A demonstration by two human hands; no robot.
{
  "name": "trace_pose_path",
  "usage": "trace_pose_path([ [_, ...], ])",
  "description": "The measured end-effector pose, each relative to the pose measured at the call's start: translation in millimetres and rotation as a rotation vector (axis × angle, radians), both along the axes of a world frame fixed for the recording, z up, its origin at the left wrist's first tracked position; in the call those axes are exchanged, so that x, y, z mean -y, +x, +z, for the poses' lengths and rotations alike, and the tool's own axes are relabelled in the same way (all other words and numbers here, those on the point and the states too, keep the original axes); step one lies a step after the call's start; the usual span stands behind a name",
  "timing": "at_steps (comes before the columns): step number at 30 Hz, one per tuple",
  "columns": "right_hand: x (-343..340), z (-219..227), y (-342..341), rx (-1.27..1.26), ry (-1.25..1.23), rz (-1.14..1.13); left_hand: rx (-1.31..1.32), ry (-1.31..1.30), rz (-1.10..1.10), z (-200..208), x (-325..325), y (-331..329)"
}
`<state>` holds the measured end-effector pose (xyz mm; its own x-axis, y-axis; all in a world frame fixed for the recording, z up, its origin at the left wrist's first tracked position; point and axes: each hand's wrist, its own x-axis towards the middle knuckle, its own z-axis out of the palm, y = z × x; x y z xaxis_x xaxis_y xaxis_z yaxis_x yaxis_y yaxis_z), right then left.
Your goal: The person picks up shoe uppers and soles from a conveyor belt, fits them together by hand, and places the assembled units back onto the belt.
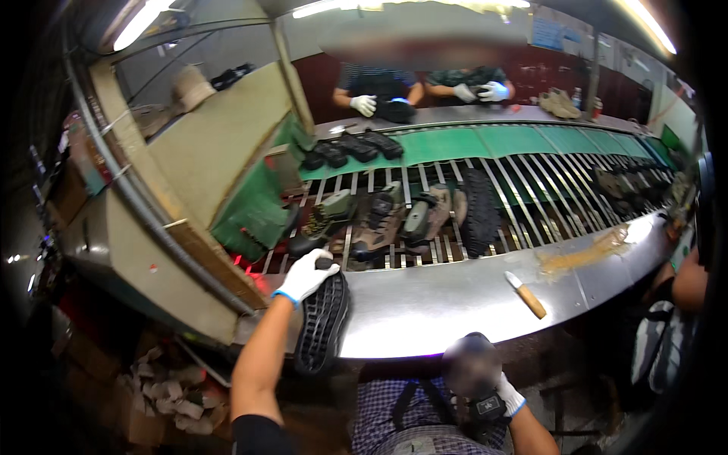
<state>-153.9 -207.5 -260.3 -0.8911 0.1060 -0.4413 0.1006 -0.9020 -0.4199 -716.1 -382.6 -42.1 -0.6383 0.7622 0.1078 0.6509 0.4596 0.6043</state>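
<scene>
My left hand, in a white glove with a blue cuff, is closed on one end of a black shoe sole. The sole's treaded face shows, and it hangs over the bench's near edge. My right hand, also gloved in white, is low near my lap, behind a dark round-topped object that is partly blurred. Its fingers are hidden, and I cannot make out whether it grips that object. On the metal bench between my hands and to the right lies a knife with a wooden handle.
Beyond the bench runs a slatted conveyor carrying hiking shoes and an upright black sole. More black soles lie on a green strip. Two people work across the line. A post and pipe stand at left; scraps fill the lower left.
</scene>
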Motion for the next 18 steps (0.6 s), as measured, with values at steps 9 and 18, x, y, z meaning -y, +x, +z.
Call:
trace_pose_path([
  [9,24.1,158.3,-26.6,-0.19,-0.328,0.073,0.018,-0.33,-0.804,119.2,26.0,210.4],
  [18,71.0,236.7,-27.1,0.378,-0.085,-0.19,0.21,0.279,-0.807,52.6,-12.6,246.3],
])
